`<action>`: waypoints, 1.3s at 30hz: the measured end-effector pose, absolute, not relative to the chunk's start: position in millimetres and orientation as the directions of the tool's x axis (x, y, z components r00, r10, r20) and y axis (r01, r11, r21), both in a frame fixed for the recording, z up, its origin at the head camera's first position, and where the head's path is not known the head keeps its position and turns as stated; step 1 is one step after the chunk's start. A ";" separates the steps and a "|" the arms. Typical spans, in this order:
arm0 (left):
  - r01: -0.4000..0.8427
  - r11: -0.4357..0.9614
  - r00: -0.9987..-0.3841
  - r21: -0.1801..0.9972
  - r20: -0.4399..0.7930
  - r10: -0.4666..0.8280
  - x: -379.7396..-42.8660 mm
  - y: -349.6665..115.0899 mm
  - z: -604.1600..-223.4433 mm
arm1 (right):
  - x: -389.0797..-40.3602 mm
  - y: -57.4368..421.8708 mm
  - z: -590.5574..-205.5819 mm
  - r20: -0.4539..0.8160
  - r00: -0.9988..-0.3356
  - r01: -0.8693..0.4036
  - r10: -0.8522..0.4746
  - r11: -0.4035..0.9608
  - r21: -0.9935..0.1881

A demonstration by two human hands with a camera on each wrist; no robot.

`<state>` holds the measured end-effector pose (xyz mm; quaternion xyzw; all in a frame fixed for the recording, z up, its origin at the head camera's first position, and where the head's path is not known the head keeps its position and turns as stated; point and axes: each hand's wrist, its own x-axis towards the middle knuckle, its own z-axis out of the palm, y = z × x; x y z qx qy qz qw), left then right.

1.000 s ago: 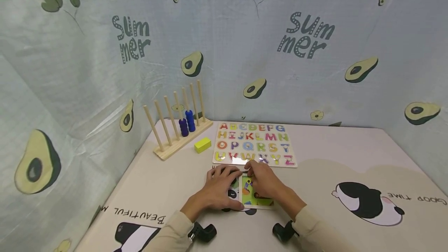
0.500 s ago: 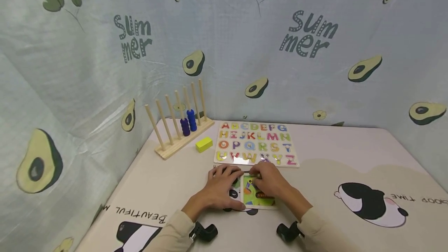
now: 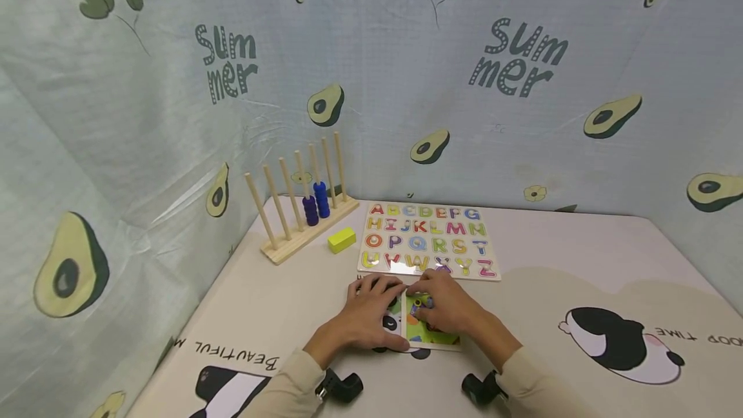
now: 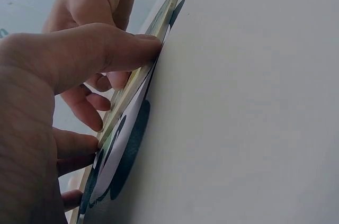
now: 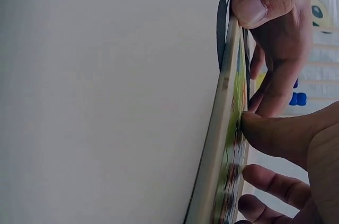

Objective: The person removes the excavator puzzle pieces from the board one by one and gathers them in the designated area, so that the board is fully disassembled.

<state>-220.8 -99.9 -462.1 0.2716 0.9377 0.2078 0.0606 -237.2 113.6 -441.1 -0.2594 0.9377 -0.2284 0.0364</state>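
Observation:
A small flat picture board [image 3: 438, 338] with a green, colourful printed face and a pale edge lies on the table in front of me. My left hand [image 3: 367, 315] grips it along its left side, with the thumb [image 4: 143, 49] on the near edge and fingers at the far edge. Over the picture, my right hand [image 3: 447, 305] touches the printed face with bent fingers. In the right wrist view, the right thumb [image 5: 259, 131] meets the board's surface, the other fingertips close by. Whether those fingers pinch a loose piece cannot be told; the hand covers part of the picture.
Behind the hands lies an alphabet puzzle board [image 3: 429, 240]. Left of that sit a yellow block [image 3: 342, 240] and a wooden peg rack [image 3: 310, 229] with dark blue beads [image 3: 321, 200] on two pegs. A patterned cloth wall [image 3: 371, 166] rises behind the table.
My right fingers have shifted over the picture, reaching toward its upper left, and show different parts of it. The left hand keeps its hold. The whole head view has drifted slightly.

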 end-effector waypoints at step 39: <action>0.471 0.772 -0.849 0.427 -0.020 0.528 -219.2 -99.5 -459.5 | -258.3 118.4 -440.8 -0.012 -0.745 -0.619 -0.667 0.698 -0.360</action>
